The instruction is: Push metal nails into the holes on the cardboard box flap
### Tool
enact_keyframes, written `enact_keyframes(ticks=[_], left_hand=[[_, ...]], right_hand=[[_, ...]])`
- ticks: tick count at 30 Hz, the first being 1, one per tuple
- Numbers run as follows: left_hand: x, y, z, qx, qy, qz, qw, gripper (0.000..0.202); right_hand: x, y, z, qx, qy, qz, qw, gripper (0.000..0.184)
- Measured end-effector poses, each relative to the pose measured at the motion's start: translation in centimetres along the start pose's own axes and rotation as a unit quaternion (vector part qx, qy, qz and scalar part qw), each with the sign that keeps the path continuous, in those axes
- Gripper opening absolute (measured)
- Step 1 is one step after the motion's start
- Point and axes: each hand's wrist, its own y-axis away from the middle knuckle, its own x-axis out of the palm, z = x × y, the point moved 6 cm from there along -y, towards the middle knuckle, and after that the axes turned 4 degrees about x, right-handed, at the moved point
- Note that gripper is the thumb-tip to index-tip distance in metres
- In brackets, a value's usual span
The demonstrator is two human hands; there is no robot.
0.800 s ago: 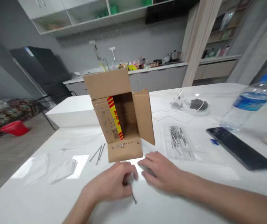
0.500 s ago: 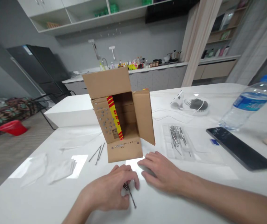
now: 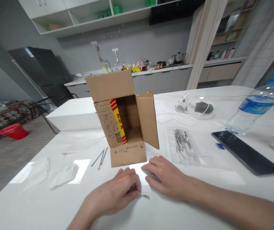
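Observation:
My left hand (image 3: 116,192) is closed near the front of the table, its thumb and fingers wrapped round at least one nail. The shank and head of a nail (image 3: 145,196) stick out to the right from under the fingertips; the palm is hidden. My right hand (image 3: 162,175) rests on the tabletop, with thumb and fingers apart and nothing visible held. Just beyond both hands stands an open cardboard box (image 3: 147,123) facing me. Nail heads dot its left flap (image 3: 106,124), and a row of heads and holes runs along its bottom flap (image 3: 128,158).
Loose nails (image 3: 100,158) lie left of the box. A clear plastic case (image 3: 171,156) of nails is to the right, with a black phone (image 3: 247,152), a water bottle (image 3: 254,107) and a white cabled device (image 3: 200,108) beyond. White tissues (image 3: 62,175) lie at the left.
My left fingers have closed in toward the thumb. The nail that pointed down toward me now points right, toward my right hand. My right hand and the box stay put.

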Motion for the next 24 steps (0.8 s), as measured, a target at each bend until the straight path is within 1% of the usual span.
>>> enact_keyframes(ticks=[2,5,6,7,11,15,17,20,24], left_hand=[[-0.4,0.0,0.6,-0.003,0.027,-0.041,0.999,0.009],[-1.7,0.0,1.5,-0.018,0.053,-0.117,0.992,0.021],[-2.3,-0.1,1.7,-0.018,0.056,-0.151,0.987,0.023],[-2.8,-0.1,1.9,-0.016,0.055,-0.186,0.981,0.025],[-4.1,-0.3,2.5,0.004,0.035,-0.285,0.958,0.023],[-5.0,-0.1,3.7,-0.010,0.026,-0.380,0.925,0.016],[-5.4,0.1,4.2,-0.017,0.030,-0.412,0.911,0.014],[-5.8,0.1,4.6,-0.016,0.024,-0.443,0.896,0.015],[-6.0,0.0,4.5,-0.015,0.002,-0.466,0.885,0.019]], right_hand=[[0.0,0.0,0.0,0.001,-0.001,-0.001,1.000,0.023],[-0.1,-0.1,0.1,0.005,-0.001,0.001,1.000,0.021],[-0.1,-0.1,0.1,0.006,-0.001,0.001,1.000,0.021],[0.0,-0.1,0.0,0.008,0.000,0.000,1.000,0.021],[0.1,-0.1,-0.1,0.004,0.001,-0.004,1.000,0.020],[0.1,-0.2,-0.1,0.000,0.005,-0.004,1.000,0.018],[0.0,-0.1,0.0,-0.001,0.008,-0.003,1.000,0.018],[-0.1,0.0,0.0,0.000,0.009,-0.001,1.000,0.018],[-0.2,0.1,0.1,0.002,0.007,0.001,1.000,0.019]])
